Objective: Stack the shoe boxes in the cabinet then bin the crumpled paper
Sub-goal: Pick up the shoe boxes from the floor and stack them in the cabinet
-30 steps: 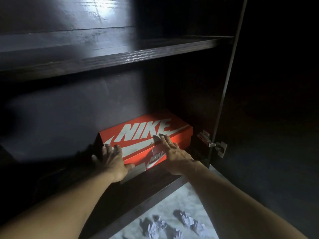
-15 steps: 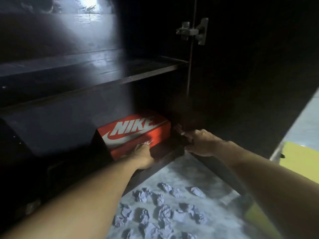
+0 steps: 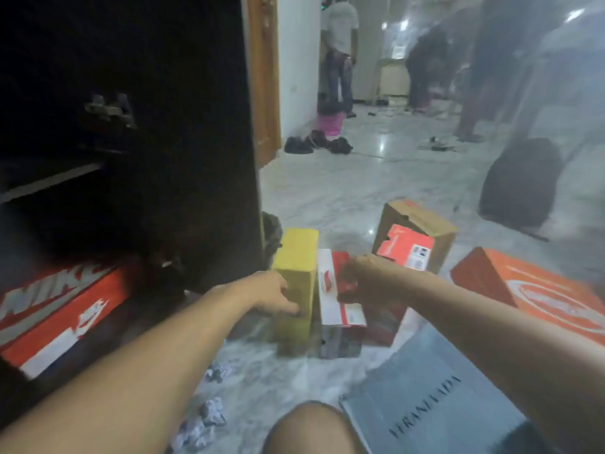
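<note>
An orange Nike shoe box (image 3: 65, 309) lies on the bottom shelf of the dark cabinet (image 3: 49, 191) at the left. On the floor in front of me a yellow box (image 3: 298, 253) stands on end beside a red and white box (image 3: 330, 309). My left hand (image 3: 275, 294) grips the yellow box's near left edge. My right hand (image 3: 363, 280) is curled over the top of the red and white box. Crumpled paper balls (image 3: 212, 414) lie on the marble floor below my left arm. The view is blurred.
The open cabinet door (image 3: 183, 126) stands just left of the yellow box. A brown box with a red label (image 3: 422, 224), a large orange box (image 3: 537, 290) and a grey box (image 3: 425, 398) lie to the right. Behind are a black backpack (image 3: 520, 181), shoes and a standing person (image 3: 340, 44).
Both hands left the Nike box in the cabinet. My view swung right to the floor, and my hands now reach the yellow box and the red and white box.
</note>
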`<move>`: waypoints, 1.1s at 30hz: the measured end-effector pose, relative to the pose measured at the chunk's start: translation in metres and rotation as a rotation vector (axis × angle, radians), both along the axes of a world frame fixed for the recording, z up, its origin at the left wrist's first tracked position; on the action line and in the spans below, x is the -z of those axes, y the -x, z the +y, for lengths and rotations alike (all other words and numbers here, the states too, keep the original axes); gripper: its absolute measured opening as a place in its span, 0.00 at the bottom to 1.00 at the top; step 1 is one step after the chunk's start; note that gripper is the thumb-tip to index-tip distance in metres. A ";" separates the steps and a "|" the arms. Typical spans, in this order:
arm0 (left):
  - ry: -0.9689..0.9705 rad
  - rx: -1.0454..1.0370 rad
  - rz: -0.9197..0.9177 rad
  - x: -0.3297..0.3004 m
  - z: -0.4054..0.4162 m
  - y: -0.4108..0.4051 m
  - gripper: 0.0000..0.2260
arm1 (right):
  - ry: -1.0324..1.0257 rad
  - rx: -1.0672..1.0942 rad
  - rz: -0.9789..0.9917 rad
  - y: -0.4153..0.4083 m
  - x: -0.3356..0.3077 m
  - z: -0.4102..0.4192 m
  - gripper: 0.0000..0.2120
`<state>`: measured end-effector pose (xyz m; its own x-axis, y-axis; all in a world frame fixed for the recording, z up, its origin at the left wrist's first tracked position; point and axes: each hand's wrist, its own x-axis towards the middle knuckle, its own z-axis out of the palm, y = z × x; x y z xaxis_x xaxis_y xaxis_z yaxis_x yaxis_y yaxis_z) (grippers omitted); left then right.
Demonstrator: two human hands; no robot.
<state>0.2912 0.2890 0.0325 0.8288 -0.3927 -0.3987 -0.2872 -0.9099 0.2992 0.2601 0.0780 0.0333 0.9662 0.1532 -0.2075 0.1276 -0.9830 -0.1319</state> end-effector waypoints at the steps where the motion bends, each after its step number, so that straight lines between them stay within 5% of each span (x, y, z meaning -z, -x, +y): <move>1: 0.018 0.058 -0.009 -0.003 -0.023 0.010 0.28 | 0.000 0.056 0.016 0.019 -0.003 -0.018 0.17; 10: 0.116 0.460 0.059 0.008 -0.190 0.123 0.35 | 0.004 0.428 0.066 0.208 0.004 -0.153 0.10; 13: 0.142 0.532 0.135 0.031 -0.230 0.167 0.39 | -0.007 0.609 0.099 0.263 0.024 -0.184 0.16; 18: 0.190 0.583 0.268 0.077 -0.267 0.235 0.22 | -0.085 0.785 0.221 0.340 0.079 -0.217 0.17; 25: 0.142 0.607 0.255 0.122 -0.289 0.264 0.21 | -0.160 1.011 0.389 0.409 0.157 -0.202 0.35; 29: 0.087 0.606 0.250 0.137 -0.297 0.265 0.20 | -0.195 1.127 0.370 0.414 0.183 -0.174 0.55; 33: 0.102 0.579 0.247 0.143 -0.304 0.262 0.15 | -0.181 1.115 0.333 0.410 0.189 -0.167 0.56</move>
